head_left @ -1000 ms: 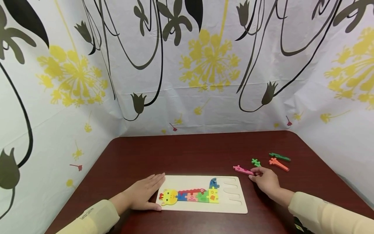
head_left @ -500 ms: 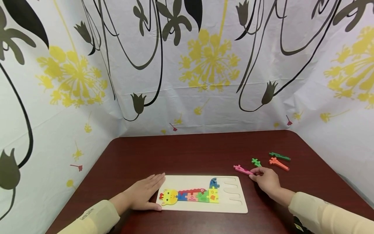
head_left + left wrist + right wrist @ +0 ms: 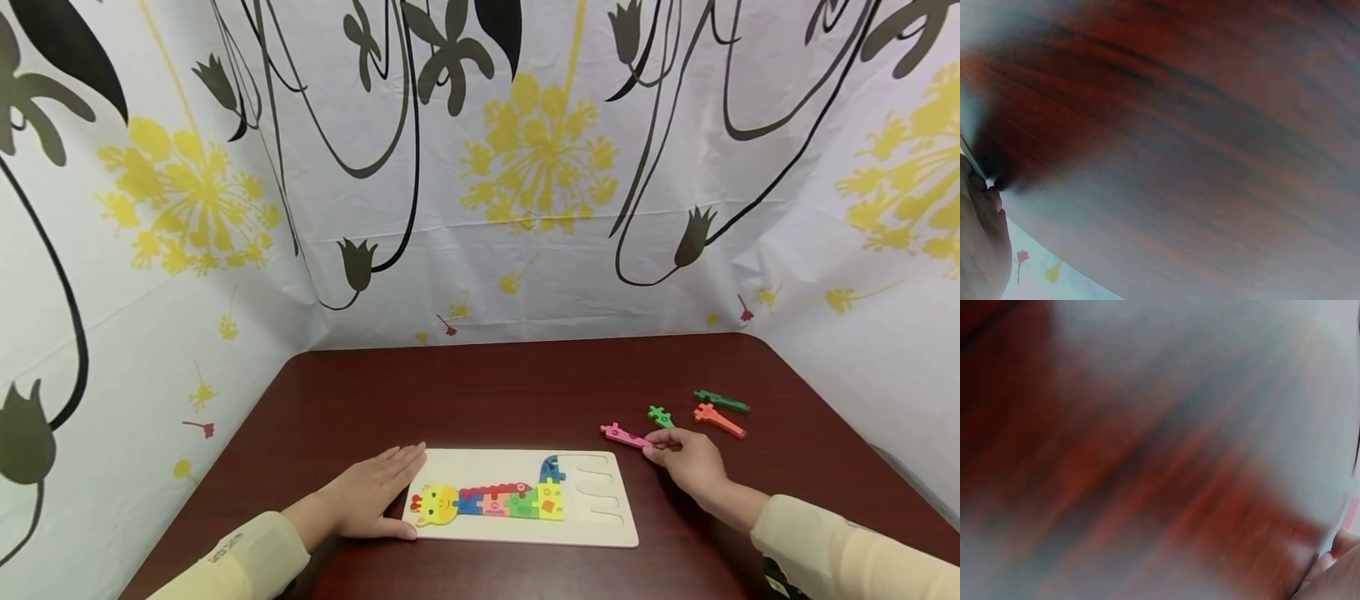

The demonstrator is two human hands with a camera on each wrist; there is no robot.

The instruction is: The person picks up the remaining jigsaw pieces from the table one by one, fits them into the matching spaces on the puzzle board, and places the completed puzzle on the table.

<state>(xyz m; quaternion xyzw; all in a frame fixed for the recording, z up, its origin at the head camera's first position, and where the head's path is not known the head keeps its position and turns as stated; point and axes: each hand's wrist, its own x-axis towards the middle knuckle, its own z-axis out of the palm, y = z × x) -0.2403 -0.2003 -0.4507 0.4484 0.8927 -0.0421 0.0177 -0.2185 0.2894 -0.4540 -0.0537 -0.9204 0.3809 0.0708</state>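
A cream wooden puzzle board (image 3: 517, 535) lies on the table. On it is a partly filled giraffe picture with a yellow head piece (image 3: 435, 505), several coloured body pieces, a red mane strip (image 3: 493, 490) and a blue piece (image 3: 551, 469). Bare leg-shaped recesses show at its right end. My left hand (image 3: 372, 493) rests at the board's left edge, fingers straight and thumb spread. Right of the board, my right hand (image 3: 690, 463) pinches one end of a pink puzzle piece (image 3: 624, 436) between thumb and fingers. Both wrist views show just a bit of each hand.
Just beyond the right hand lie a light green piece (image 3: 660, 416), an orange piece (image 3: 718, 419) and a dark green piece (image 3: 722, 401). The dark red-brown table (image 3: 465, 392) is bordered by a flower-patterned white cloth (image 3: 420, 200) at the back and sides.
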